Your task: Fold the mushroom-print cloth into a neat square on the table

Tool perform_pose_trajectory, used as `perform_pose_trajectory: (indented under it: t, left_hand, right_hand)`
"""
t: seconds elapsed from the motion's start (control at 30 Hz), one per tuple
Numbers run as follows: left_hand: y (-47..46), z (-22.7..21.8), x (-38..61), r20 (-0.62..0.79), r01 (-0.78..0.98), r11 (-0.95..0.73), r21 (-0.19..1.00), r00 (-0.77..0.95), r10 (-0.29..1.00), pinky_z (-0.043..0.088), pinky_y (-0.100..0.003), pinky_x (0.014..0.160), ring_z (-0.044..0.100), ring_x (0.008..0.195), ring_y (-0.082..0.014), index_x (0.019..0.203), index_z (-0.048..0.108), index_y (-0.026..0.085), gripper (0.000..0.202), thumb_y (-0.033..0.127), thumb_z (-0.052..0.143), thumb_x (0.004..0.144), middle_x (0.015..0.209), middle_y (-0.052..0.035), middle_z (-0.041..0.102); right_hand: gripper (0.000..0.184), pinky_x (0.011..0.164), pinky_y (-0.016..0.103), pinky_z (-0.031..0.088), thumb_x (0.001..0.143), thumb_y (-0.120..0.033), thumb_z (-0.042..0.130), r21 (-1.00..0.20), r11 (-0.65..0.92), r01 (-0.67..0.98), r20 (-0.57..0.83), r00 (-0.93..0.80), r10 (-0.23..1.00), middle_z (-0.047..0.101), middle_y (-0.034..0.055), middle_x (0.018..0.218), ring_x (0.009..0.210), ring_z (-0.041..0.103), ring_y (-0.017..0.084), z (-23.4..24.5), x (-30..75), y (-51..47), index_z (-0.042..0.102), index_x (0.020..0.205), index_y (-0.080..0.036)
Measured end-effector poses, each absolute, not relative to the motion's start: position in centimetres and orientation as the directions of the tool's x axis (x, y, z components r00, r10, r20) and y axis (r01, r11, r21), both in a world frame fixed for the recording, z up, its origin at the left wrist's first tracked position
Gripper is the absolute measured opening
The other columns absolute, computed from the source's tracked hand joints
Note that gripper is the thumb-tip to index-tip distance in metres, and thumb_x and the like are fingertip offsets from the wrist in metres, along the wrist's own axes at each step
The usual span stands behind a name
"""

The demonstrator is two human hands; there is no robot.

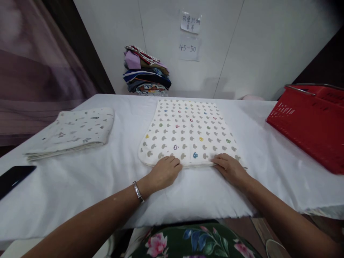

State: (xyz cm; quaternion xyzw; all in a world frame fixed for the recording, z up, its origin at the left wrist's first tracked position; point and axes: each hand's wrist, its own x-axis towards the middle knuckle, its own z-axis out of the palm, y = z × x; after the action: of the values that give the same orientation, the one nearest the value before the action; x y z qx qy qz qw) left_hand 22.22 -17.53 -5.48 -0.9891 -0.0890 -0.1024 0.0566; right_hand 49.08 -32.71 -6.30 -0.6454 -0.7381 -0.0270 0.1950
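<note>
A white cloth with grey and coloured mushroom prints (191, 130) lies folded in layers on the table in front of me. Its near edge is gripped on the left by my left hand (166, 173), with the fingers bent over the border and the thumb mostly hidden. Farther right along the same edge, my right hand (231, 170) pinches the cloth between thumb and fingers. A silver bracelet (138, 192) circles my left wrist.
Another folded printed cloth (77, 129) lies on the white-covered table (126, 179) at the left, near a black phone (16, 177). A red plastic basket (311, 125) stands at the right. Several folded fabrics (146, 71) are stacked at the back, below paper notes (189, 48).
</note>
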Motion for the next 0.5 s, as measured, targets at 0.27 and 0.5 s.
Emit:
perform_pose_trajectory:
  t: [0.27,0.5]
  left_hand:
    - [-17.74,-5.65,22.59,0.229,0.218,-0.966,-0.139,0.956,0.183,0.039,-0.031,0.067,0.05,0.078,-0.0171,0.077,0.053,0.015,0.017,0.005,0.043,0.084,0.082,-0.0039,0.056]
    - [-17.16,-5.69,22.62,0.293,0.242,-0.969,-0.047,0.931,0.218,0.041,-0.031,0.068,0.053,0.076,-0.016,0.082,0.055,0.016,0.019,0.005,0.04,0.085,0.079,-0.0025,0.058]
  right_hand:
    - [0.027,0.076,0.036,0.052,0.092,-0.023,0.043,-0.234,0.151,0.96,0.307,-0.075,0.949,0.063,0.0086,0.102,0.092,0.059,0.021,-6.3,49.04,-32.73,0.064,0.108,-0.023]
    - [0.026,0.076,0.035,0.052,0.091,-0.023,0.044,-0.243,0.155,0.958,0.319,-0.072,0.945,0.063,0.0077,0.101,0.091,0.061,0.02,-6.39,49.08,-32.64,0.065,0.107,-0.024]
